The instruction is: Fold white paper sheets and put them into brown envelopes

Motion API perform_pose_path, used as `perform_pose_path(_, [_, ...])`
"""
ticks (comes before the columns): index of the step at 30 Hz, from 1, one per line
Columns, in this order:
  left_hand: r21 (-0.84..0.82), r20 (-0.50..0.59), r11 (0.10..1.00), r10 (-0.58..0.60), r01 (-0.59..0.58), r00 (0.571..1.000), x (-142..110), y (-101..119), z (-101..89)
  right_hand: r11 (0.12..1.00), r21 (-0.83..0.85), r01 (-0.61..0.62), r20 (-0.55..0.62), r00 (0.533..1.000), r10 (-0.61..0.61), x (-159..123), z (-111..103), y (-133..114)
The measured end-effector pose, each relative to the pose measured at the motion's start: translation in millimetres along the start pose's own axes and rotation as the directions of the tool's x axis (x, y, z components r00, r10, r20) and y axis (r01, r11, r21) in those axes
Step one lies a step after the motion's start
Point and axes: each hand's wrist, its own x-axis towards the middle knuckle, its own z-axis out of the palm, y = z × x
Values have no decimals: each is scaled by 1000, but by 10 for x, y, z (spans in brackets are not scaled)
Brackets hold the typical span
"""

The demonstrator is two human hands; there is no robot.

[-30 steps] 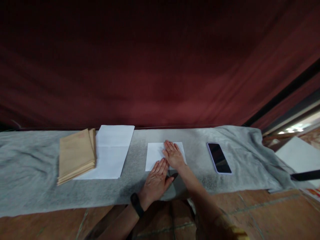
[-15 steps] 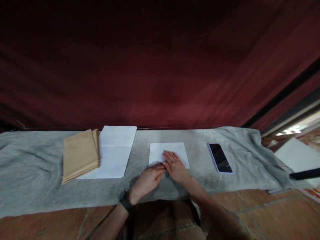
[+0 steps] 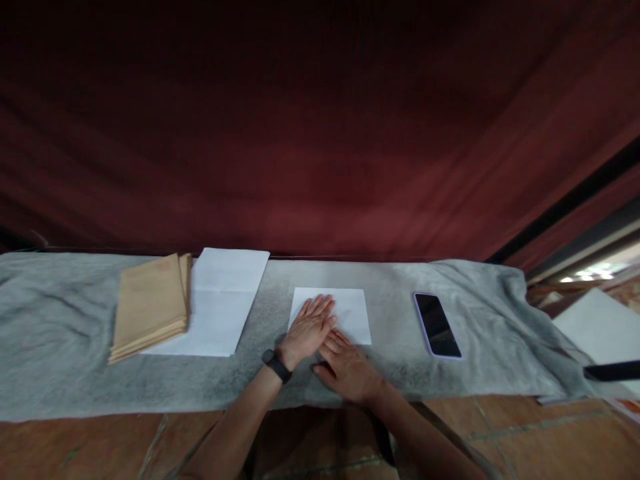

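Observation:
A white sheet of paper [image 3: 353, 313], seemingly folded, lies on the grey cloth in front of me. My left hand [image 3: 309, 330] rests flat on its left half with the fingers stretched out. My right hand [image 3: 349, 368] lies palm down at the near edge of the paper, its fingertips on the sheet and close against my left hand. The thumb of the right hand reaches out to the left over the cloth. Neither hand grasps anything. My palms hide the near left part of the paper.
Left of the paper are several brown envelopes [image 3: 150, 300], stacked partly over larger white sheets [image 3: 227, 300] with a crease across. A phone [image 3: 438, 325] in a lilac case lies to the right. The grey cloth [image 3: 390, 380] covers the long surface, and a dark red curtain [image 3: 320, 167] hangs behind.
My left hand has moved forward onto the paper and flattened there. The right hand has drawn back towards me, to the near edge. The view has shifted slightly.

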Motion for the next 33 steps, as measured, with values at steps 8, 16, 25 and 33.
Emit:
perform_pose_path(8, [64, -60, 993, -99, 103, 993, 253, 4, 140, 931, 300, -207, -18, 975, 222, -20, -279, 179])
perform_pose_path(16, [96, -97, 987, -122, 131, 988, 232, 225, 140, 945, -98, -311, -270, 923, 275, -3, -70, 602])
perform_pose_path(25, [90, -65, 994, -49, 54, 997, 12, 268, 206, 831, -415, -370, -270, 922, 277, -7, 96, 643])
perform_pose_path(33, [76, -48, 994, -73, 76, 996, -195, 185, 115, 789, -471, -395, -335, 907, 255, -77, 98, 836])
